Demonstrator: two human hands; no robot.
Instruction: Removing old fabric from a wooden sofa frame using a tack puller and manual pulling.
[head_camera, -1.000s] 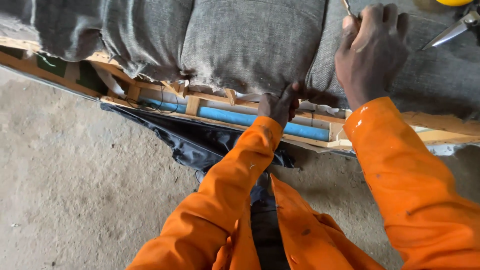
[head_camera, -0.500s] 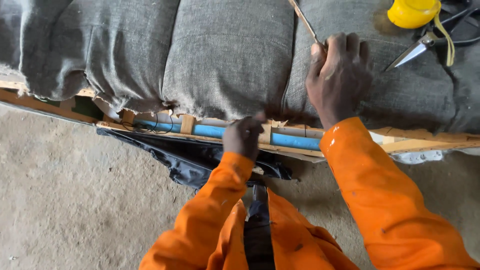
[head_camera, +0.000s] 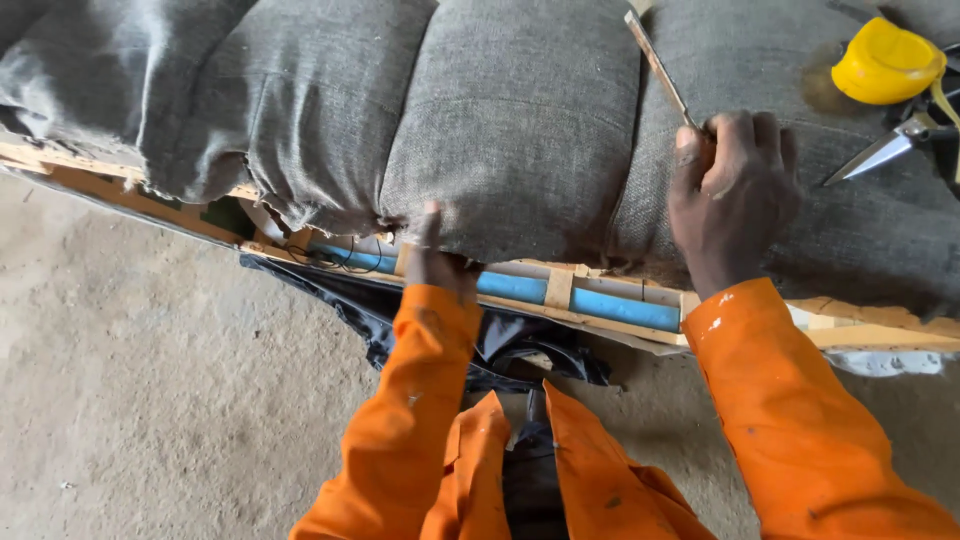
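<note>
The left hand (head_camera: 437, 262) sits at centre frame, at the lower edge of the grey fabric cushion (head_camera: 515, 120). Its fingers are curled under the fabric edge and mostly hidden; one finger points up against the cloth. Whether the fingers pinch the fabric cannot be told.

The right hand (head_camera: 730, 195) lies in the upper right of the frame, palm down on the grey fabric. Its fingers are pressed together and closed around the lower end of a thin wooden stick (head_camera: 657, 68). The stick runs up and to the left from the hand, along the seam between two padded sections, and reaches the top edge of the frame.

The cushion spans the whole upper half of the frame in several padded sections. Below it runs a wooden frame (head_camera: 560, 290) set diagonally from the left edge to the right edge. Blue strips (head_camera: 620, 308) show between the wooden slats, just beside the left hand. Black plastic sheeting (head_camera: 345, 300) hangs below the frame at centre.

A yellow cap-shaped object (head_camera: 885, 62) rests on the fabric in the upper right corner. Just beside it lie scissors (head_camera: 880, 152), blades pointing lower left, well apart from the right hand.

Both forearms wear orange sleeves (head_camera: 800, 420). The concrete floor (head_camera: 150, 400) fills the lower left of the frame.
</note>
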